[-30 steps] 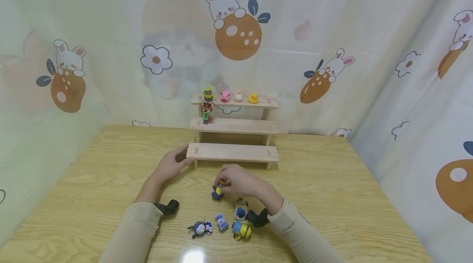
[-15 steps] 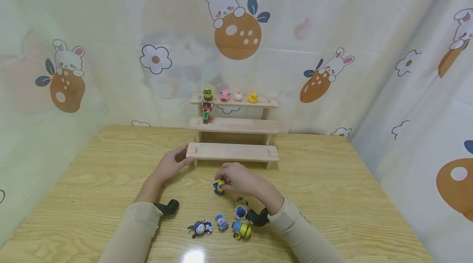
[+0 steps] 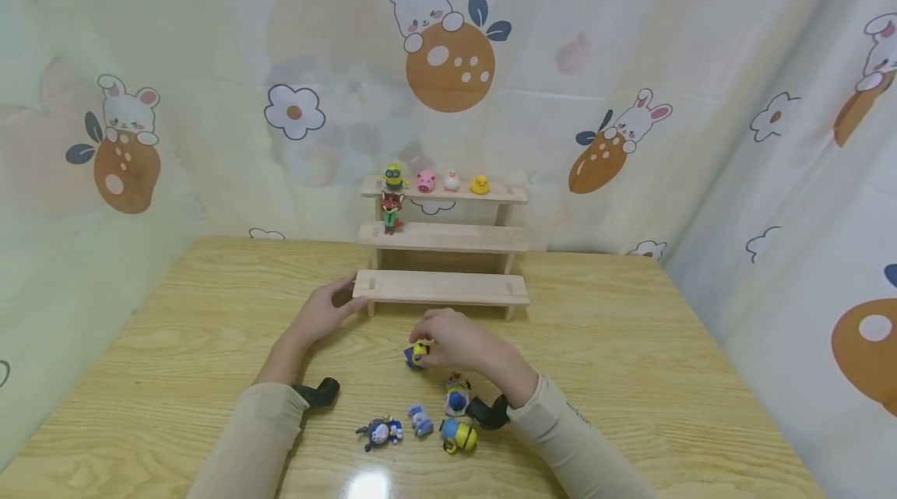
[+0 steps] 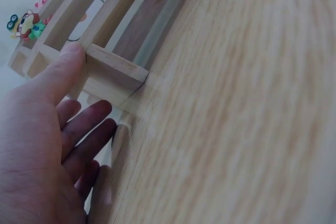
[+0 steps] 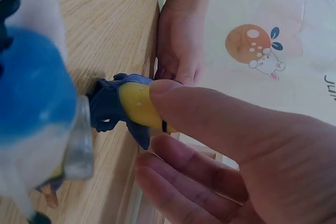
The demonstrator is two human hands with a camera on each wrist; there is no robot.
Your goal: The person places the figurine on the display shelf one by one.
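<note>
My right hand [image 3: 459, 339] pinches a yellow and blue minion figure [image 3: 416, 356] between thumb and fingers, low over the table in front of the shelf. In the right wrist view the thumb lies along the yellow part of that minion, its blue end pointing away from the palm. My left hand [image 3: 322, 316] is at the left end of the three-tier wooden shelf [image 3: 441, 289]. In the left wrist view its thumb touches the end of the lowest tier, while the other fingers [image 4: 86, 121] are relaxed and apart, below the thumb.
Near me lie a minion in white and blue [image 3: 457, 396], a blue-and-yellow minion [image 3: 459, 437], a small lilac figure [image 3: 420, 421] and a dark-eared figure [image 3: 381, 433]. A fox figure [image 3: 392, 215] stands on the middle tier; a pig [image 3: 426, 181] and duck [image 3: 480, 185] on top.
The pinched minion has shifted slightly toward the shelf and turned a little in the right hand's fingers. The left hand has stayed at the shelf end.
</note>
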